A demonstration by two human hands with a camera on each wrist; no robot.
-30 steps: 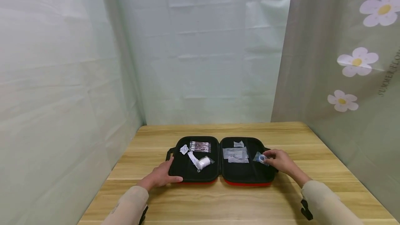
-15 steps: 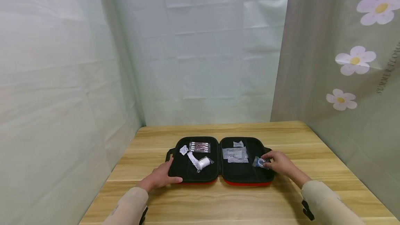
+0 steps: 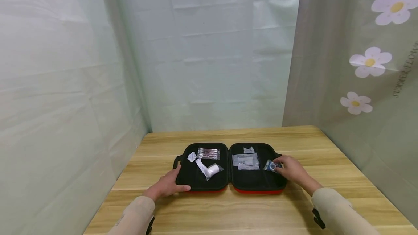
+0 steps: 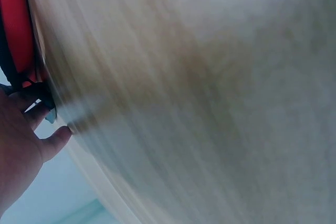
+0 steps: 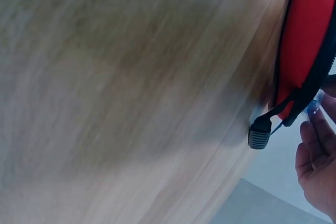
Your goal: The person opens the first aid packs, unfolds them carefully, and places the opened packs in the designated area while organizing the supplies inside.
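Observation:
A black-lined, red-shelled zip case [image 3: 258, 192] lies unfolded on the table, both halves facing up. At its left end my left hand [image 3: 167, 183] rests against the corner, thumb stretched along the front edge and fingers beside the carry handle [image 3: 176, 160]. My right hand [image 3: 292, 169] reaches over the right rim and pinches a small clear packet [image 3: 269, 165] with something blue and white inside, low over the right half. The right wrist view shows the packet [image 5: 314, 104] at the fingertips, partly hidden by the case's red side [image 5: 307, 30].
The left half bears a strip of reddish-brown sticks [image 3: 209, 153], a crumpled white piece [image 3: 192, 156] and a wrapped white roll [image 3: 213, 170]. Flat clear packets [image 3: 246, 160] lie in the right half. A zipper pull [image 5: 260, 134] hangs at the case's side. Curtains surround the wooden table [image 3: 209, 213].
The packet in my right hand has shifted slightly left and turned, coming lower over the right half. My left hand has stayed at the case's corner.

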